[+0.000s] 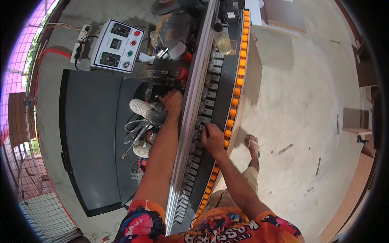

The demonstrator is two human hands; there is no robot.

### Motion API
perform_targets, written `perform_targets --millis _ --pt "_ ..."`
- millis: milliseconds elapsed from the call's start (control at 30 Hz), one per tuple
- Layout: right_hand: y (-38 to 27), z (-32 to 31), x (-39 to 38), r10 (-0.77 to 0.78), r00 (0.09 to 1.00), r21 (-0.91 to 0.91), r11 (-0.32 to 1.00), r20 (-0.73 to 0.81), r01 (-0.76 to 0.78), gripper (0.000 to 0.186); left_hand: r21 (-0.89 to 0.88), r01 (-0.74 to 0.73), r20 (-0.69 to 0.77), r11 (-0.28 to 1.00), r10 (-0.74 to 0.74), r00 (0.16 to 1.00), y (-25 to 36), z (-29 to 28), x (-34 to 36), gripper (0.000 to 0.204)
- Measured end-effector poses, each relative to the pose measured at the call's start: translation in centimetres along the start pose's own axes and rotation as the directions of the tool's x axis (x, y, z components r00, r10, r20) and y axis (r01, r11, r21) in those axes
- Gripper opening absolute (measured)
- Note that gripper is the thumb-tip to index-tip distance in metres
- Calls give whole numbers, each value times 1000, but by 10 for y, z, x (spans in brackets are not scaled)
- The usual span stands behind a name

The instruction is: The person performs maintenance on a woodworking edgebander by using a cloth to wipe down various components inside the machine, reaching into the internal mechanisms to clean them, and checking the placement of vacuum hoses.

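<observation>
A long machine with an aluminium beam (197,69) runs between my arms. Over the beam's left side reaches my left hand (172,102), down among dark machine parts beside a ribbed cream hose (142,108). Its fingertips are lost in shadow there, so what they touch is hidden. My right hand (213,139) lies on the other side, fingers curled in against the row of small grey pressure rollers (208,103) under the beam. Whatever the right fingertips grip is too small to make out. A second hose (142,150) and clear thin tubes (137,131) sit beside my left forearm.
A white control box (118,46) with buttons stands at upper left. Orange rollers (234,112) line the machine's right edge. A bottle of yellowish liquid (222,39) rests near the far end. A grey cover panel (93,141) lies left; boards (283,15) are at upper right.
</observation>
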State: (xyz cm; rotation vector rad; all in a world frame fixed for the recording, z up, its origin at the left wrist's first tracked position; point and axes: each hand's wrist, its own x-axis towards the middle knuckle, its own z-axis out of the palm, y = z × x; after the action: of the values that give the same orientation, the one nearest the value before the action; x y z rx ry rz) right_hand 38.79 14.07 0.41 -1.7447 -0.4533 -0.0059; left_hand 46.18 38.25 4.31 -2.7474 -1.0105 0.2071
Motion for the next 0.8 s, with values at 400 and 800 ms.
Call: perform_targets --millis 400,800 --pt "1 7 1 25 998 -42 999 62 -23 7 -74 -94 -72 993 89 993 -39 -184 -24 48" --pt "-152 -39 4 214 599 402 565 772 -721 41 -654 409 -16 636 -552 834 -94 -139 -280 36"
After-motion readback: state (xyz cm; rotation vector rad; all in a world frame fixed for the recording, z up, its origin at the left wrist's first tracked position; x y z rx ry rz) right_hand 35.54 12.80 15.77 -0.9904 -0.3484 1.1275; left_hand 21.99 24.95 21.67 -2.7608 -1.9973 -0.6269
